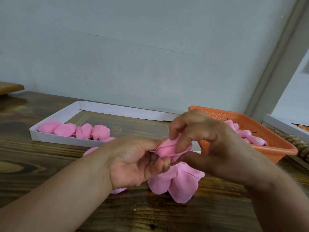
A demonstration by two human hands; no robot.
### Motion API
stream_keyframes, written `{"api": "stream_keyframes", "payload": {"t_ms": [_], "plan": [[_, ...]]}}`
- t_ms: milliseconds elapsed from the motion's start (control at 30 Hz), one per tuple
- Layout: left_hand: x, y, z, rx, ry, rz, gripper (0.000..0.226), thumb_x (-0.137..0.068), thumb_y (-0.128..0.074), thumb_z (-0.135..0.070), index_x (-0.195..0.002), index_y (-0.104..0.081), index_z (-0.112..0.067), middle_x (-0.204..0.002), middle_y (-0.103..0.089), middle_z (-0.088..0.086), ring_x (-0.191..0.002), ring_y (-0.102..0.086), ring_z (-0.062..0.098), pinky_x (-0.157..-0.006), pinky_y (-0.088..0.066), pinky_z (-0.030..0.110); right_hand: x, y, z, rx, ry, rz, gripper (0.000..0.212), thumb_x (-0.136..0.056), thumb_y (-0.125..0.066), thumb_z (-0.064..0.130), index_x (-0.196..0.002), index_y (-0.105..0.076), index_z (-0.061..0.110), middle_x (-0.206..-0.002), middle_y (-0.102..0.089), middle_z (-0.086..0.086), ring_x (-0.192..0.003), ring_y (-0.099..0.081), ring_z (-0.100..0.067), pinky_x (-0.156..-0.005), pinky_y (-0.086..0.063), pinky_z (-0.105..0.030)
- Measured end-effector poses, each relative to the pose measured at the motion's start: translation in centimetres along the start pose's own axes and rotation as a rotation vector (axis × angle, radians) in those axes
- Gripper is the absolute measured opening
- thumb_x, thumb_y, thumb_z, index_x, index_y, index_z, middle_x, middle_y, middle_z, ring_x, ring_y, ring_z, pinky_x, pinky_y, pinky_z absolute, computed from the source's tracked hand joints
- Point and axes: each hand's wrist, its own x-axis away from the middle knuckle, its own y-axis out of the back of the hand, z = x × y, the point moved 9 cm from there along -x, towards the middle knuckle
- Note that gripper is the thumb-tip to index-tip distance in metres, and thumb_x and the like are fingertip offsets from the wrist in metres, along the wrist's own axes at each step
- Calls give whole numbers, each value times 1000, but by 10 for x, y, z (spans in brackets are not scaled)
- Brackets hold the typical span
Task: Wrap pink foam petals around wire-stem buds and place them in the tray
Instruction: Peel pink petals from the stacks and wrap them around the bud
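- The left hand (133, 162) comes in from the near left, palm turned up, with its thumb and curled fingers pinching the base of a pink bud (168, 149). Held low like that, the top of the bud stays free to work on.
- The right hand (205, 141) arches over from the right, its fingertips (180, 144) pressing a petal down onto the bud while the thumb closes in from below. It looks like a wrapping grip, meant to curl the foam round the core.
- The wire stem is not visible; it is probably hidden inside the left palm.
- Just under the hands a loose cluster of pink petals (177, 185) lies on the desk (50, 168), near at hand, likely as the stock for the next layers. More pink shows from under the left wrist at the near edge and behind it.
- Farther off on the left stands a shallow white tray (55, 118), with a row of finished pink flowers (75, 130) lined along its near wall. Much of its floor is bare, so I judge that many buds remain to be done.
- At the right an orange basket (267, 149) holds more pink pieces (245, 134), within reach of the right hand, so it seems to be the supply.
- Beyond it, at the far right edge, part of another white box (284, 125) is seen, with something orange inside it.
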Motion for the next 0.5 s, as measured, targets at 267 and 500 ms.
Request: {"api": "stream_keyframes", "payload": {"t_ms": [267,500], "plan": [[0,-8,10,-1,60,70,22,-75,-62,-12,-68,-74,6,-65,-65,21,-37,-55,12,-32,-45,16,3,0,-4,31,-30,61,7,-75,-70,11,-81,-68,15,-84,-65,7,-92,-57,-11,-84,-45,-30],[-2,-6,7,-35,-22,36,22,-70,-65,-16,-69,-75,3,-67,-67,22,-41,-56,13,-37,-48,16,3,-2,-5,102,-87,110,4,-78,-63,16,-81,-66,16,-81,-62,7,-87,-53,-8,-82,-40,-23]]}}
